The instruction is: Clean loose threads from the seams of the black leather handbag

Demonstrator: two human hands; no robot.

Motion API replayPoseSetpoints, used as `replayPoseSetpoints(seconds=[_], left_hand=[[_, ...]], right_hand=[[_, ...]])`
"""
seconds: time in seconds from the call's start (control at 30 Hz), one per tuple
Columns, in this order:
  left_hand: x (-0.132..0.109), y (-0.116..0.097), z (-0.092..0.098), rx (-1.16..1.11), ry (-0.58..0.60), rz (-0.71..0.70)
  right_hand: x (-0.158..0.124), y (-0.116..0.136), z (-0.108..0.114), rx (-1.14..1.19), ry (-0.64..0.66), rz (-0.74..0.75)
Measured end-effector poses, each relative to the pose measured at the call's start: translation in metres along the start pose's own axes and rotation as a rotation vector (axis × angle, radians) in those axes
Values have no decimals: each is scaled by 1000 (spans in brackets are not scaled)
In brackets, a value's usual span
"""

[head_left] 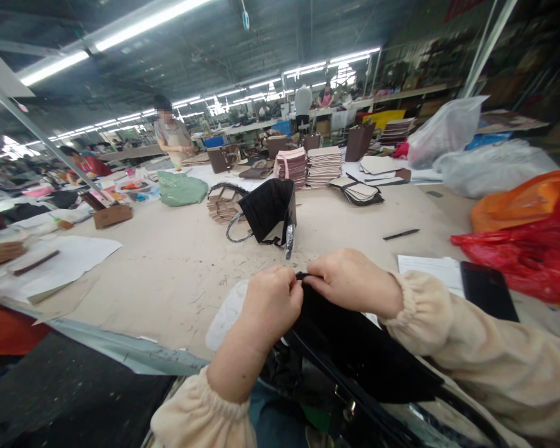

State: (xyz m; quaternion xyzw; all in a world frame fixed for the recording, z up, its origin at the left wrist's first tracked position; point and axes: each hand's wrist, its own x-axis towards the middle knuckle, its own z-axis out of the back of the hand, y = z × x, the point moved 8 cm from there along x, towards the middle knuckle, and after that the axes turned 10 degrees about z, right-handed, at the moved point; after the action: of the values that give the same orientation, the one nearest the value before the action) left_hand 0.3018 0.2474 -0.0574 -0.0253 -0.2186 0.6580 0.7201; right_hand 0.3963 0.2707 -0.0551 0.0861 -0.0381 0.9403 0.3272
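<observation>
Both hands meet at the top edge of a black handbag (364, 348) that lies tilted across my lap against the table edge. My left hand (274, 298) is closed, its fingers pinching the bag's far corner. Right beside it, my right hand (348, 279) grips the same edge between thumb and fingers. Metal fittings and a dark handle show on the bag's near side; its lower part is out of sight. Farther up the table stands another black bag (266, 210), open, with plastic-wrapped handles. White sheeting (226, 317) lies partly under my left wrist.
Stacks of brown and pink pieces (324, 167) stand at the back. A dark pen-like tool (401, 234), a phone (488, 289) and red and orange plastic bags (522, 258) lie on the right. A co-worker's hand (2, 252) rests at far left; other people work behind.
</observation>
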Motion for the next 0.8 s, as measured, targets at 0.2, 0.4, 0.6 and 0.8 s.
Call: replayPoseSetpoints(seconds=[0.2,0.4,0.6,0.8], left_hand=[[-1,2,0,-54,1,-2],[-2,2,-1,-75,5,-3],[-4,9,-1,-164,24,43],[-8,20,-4,-267,88,152]], right_hand=[[3,3,-1,12,-13,1],[1,1,-3,20,-8,-23],[5,4,0,11,11,5],[6,5,1,2,-23,45]])
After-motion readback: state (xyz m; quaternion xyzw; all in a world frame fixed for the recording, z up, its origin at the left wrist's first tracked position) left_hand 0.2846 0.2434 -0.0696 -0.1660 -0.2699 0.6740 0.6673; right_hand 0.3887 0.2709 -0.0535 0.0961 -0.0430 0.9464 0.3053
